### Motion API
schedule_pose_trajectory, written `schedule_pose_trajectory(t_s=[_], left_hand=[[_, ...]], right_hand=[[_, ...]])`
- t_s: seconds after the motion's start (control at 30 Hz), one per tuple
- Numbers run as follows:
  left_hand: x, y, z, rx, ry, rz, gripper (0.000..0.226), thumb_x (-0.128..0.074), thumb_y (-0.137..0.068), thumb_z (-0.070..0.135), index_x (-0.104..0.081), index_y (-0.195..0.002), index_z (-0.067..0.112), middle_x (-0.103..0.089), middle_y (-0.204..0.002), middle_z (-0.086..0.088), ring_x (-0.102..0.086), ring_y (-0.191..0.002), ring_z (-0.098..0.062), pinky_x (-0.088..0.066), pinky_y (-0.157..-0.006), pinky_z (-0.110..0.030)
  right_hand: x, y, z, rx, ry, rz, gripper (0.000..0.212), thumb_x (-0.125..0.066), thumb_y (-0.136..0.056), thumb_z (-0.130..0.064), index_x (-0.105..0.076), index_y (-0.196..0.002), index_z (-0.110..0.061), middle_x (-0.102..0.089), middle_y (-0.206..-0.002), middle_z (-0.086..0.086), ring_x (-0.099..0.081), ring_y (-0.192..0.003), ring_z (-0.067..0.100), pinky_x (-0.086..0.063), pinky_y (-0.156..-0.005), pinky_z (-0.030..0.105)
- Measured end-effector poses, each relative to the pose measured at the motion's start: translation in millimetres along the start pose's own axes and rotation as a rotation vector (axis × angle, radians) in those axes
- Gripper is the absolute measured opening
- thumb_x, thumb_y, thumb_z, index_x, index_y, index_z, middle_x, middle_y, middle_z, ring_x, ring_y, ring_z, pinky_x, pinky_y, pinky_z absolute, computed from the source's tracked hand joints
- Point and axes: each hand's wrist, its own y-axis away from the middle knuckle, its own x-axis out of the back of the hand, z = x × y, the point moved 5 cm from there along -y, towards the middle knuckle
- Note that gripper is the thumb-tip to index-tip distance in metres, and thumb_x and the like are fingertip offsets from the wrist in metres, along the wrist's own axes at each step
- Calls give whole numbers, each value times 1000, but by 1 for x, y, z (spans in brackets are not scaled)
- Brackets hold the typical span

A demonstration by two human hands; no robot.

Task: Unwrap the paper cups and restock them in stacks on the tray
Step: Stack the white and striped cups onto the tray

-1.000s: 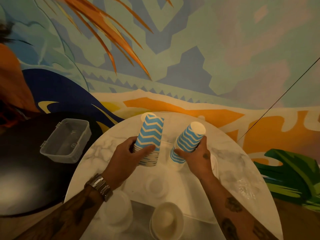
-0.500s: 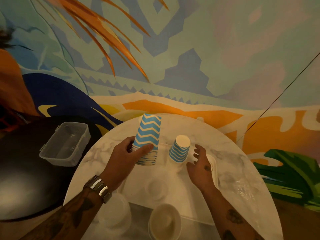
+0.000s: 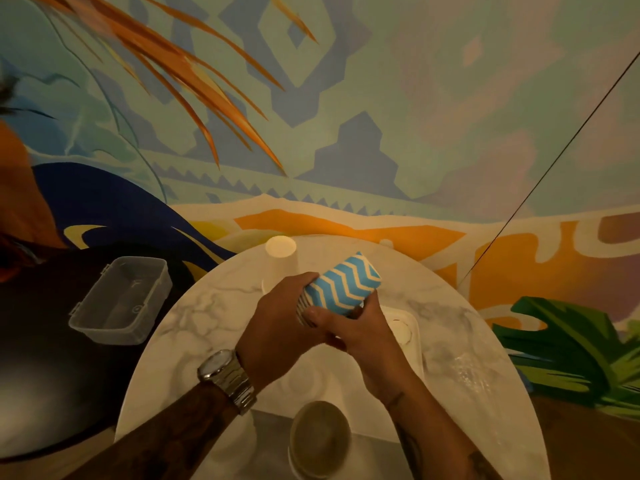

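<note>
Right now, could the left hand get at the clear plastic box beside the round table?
Probably yes, but not at once. The left hand grips the stack of cups, which the right hand also holds. The plastic box lies to its left, with nothing between them.

The person wears a silver metal wristwatch [image 3: 227, 375] with a round face and a link band on the left wrist. Both forearms are bare and carry dark tattoos [image 3: 410, 445].
</note>
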Motion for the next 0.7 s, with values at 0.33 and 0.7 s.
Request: schedule_pose_trajectory(t_s=[0.33, 0.7], left_hand=[[2, 2, 0, -113, -48, 36, 86, -63, -58, 67, -57, -118, 6, -68, -97, -9, -65, -86, -13, -47, -73, -14], [11, 6, -28, 133, 179, -89, 63, -81, -53, 58, -57, -108, 36, -64, -97, 18, -64, -88, -1, -54, -78, -16]], right_hand=[[7, -8, 1, 73, -35, 120, 73, -86, -68, -6, -46, -127, -21, -70, -109, -2, -71, -92, 9, -58, -69, 25], [38, -36, -26, 192, -111, 193, 64, -81, -72, 3, -51, -126, -12, -72, -113, 9, -71, -99, 23, -59, -81, 37]])
